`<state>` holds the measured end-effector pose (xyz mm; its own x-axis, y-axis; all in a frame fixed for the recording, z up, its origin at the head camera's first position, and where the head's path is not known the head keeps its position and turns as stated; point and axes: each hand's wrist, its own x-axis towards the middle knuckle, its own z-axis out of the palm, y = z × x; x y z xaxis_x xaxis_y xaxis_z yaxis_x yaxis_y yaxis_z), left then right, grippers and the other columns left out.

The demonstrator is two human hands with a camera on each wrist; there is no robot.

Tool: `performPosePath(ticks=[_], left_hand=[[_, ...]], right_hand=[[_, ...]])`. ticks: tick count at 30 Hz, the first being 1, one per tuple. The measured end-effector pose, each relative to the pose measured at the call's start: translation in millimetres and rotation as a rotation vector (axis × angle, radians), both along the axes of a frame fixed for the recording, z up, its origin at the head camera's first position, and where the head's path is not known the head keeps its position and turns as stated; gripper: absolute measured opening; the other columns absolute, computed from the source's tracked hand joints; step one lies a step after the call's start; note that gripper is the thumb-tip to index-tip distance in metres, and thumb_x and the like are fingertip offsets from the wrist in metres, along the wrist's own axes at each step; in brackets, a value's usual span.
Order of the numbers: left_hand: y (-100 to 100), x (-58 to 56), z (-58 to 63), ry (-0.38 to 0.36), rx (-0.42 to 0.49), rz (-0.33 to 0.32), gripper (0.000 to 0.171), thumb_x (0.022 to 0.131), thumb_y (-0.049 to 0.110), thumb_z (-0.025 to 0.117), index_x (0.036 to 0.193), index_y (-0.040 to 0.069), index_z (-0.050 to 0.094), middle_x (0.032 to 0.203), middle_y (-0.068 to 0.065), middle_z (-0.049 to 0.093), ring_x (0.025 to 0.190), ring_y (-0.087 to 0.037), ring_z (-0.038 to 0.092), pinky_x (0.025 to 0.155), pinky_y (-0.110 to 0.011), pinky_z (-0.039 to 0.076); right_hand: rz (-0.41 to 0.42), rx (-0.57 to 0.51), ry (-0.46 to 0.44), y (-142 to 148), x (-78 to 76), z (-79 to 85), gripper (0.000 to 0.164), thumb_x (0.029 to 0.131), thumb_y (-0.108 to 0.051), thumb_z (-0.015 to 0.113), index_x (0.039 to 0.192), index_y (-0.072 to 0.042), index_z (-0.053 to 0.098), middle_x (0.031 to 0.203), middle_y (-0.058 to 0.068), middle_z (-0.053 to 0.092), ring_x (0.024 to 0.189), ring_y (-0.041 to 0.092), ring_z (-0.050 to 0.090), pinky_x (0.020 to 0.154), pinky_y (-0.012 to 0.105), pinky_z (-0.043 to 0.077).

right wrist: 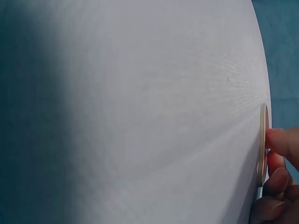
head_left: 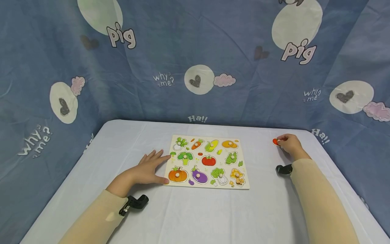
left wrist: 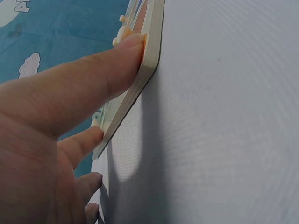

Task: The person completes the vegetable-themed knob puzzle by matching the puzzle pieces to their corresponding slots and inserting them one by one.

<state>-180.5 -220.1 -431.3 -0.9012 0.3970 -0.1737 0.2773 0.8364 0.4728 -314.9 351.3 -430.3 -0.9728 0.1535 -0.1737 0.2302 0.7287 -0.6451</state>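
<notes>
A wooden vegetable puzzle board (head_left: 195, 184) lies flat on the table, with knobbed pieces such as a pumpkin (head_left: 173, 176), a broccoli (head_left: 183, 158) and an eggplant (head_left: 201, 178). The tomato picture (head_left: 208, 161) in its middle shows no clear knob. My left hand (head_left: 143, 172) is spread along the board's left edge; the thumb (left wrist: 107, 70) rests on the near corner and a fingertip touches farther up. Off to the right, my right hand (head_left: 289, 145) pinches a red puzzle piece (head_left: 275, 142). In the right wrist view that thin piece (right wrist: 262, 144) stands edge-on beside the fingertips.
A white cloth (head_left: 195, 217) covers the table around the board. Behind and beside it hangs a blue printed curtain (head_left: 170, 105). Black wrist mounts (head_left: 138, 202) sit on both forearms, just above the tabletop.
</notes>
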Motion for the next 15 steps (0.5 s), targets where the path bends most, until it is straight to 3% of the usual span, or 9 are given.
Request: performPosePath(ticks=[15], left_hand=[[-1.8, -1.7, -3.7, 0.0, -0.011, 0.013, 0.102, 0.073, 0.061, 0.079, 0.156, 0.016, 0.038, 0.164, -0.023, 0.015, 0.15, -0.048, 0.002, 0.116, -0.067, -0.001]], right_hand=[[0.02, 0.015, 0.017, -4.1, 8.1, 5.8, 0.031, 0.102, -0.013, 0.055, 0.124, 0.008, 0.059, 0.112, 0.023, 0.057, 0.096, 0.03, 0.051, 0.076, 0.031, 0.044]])
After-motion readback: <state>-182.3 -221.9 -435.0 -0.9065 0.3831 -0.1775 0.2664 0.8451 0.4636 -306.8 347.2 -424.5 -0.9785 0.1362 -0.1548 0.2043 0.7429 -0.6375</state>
